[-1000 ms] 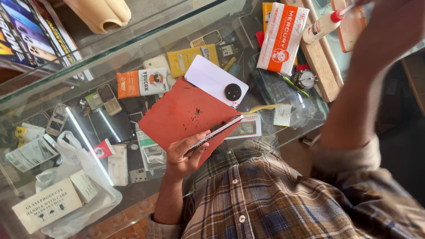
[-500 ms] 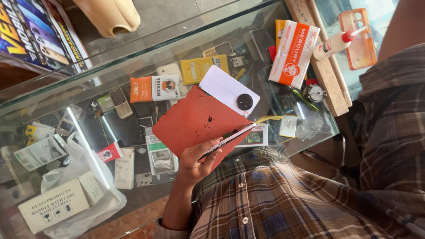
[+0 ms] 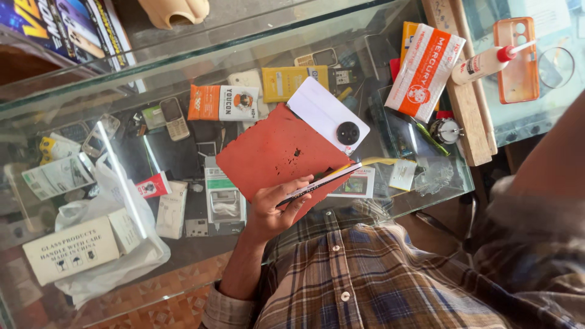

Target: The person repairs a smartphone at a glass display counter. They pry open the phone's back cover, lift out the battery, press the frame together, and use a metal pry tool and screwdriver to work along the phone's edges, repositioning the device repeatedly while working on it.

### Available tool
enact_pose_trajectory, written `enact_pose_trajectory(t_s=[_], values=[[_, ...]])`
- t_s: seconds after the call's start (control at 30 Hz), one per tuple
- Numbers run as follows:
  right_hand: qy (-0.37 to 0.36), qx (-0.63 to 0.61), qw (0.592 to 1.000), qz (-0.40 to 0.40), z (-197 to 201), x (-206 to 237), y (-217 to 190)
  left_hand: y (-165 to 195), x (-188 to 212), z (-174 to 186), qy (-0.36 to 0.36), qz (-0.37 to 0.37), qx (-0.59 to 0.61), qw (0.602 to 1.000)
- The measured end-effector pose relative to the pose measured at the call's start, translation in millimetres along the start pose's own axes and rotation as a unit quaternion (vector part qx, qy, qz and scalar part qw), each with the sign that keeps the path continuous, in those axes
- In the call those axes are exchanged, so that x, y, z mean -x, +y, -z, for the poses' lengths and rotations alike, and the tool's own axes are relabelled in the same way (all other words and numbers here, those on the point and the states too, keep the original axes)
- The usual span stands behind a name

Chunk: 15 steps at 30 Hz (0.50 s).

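Note:
My left hand (image 3: pixel 271 210) is shut on a thin flat phone panel (image 3: pixel 323 181), seen edge-on, with a yellow strip sticking out of its far end. It holds the panel over the near edge of a red mat (image 3: pixel 274 152) that lies on the glass counter top (image 3: pixel 183 79). A white phone back with a round black camera (image 3: pixel 326 116) rests on the mat's far corner. Only the plaid sleeve of my right arm (image 3: pixel 542 201) shows at the right edge; that hand is out of frame.
A white glue bottle with a red cap (image 3: pixel 484 61) lies across an orange phone case (image 3: pixel 518 73). Nearby are a white-and-orange packet (image 3: pixel 425 70) and a wooden strip (image 3: pixel 469 116). A plastic bag holding a white box (image 3: pixel 70 250) sits left. Old phones and boxes fill the shelf under the glass.
My right arm has come down from the far right corner, uncovering the glue bottle and orange case. My left hand keeps hold of the panel over the mat.

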State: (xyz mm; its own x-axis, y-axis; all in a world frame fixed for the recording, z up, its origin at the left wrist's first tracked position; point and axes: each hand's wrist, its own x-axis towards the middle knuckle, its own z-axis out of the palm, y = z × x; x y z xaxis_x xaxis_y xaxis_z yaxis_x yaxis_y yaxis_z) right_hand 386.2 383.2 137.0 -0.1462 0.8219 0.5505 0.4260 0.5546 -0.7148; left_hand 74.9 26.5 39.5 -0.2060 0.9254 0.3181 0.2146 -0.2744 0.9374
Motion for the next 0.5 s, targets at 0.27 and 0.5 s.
enact_pose_trajectory(t_s=[0.27, 0.5], values=[[-0.202, -0.232, 0.948, -0.078, -91.9, 133.7, -73.4, -3.1, 6.4, -4.9, -0.002, -0.009, 0.008, 1.000], [-0.329, -0.175, 0.921, -0.114, -138.3, 155.1, -107.3, -5.7, 7.6, -3.5, -0.023, 0.001, -0.006, 1.000]])
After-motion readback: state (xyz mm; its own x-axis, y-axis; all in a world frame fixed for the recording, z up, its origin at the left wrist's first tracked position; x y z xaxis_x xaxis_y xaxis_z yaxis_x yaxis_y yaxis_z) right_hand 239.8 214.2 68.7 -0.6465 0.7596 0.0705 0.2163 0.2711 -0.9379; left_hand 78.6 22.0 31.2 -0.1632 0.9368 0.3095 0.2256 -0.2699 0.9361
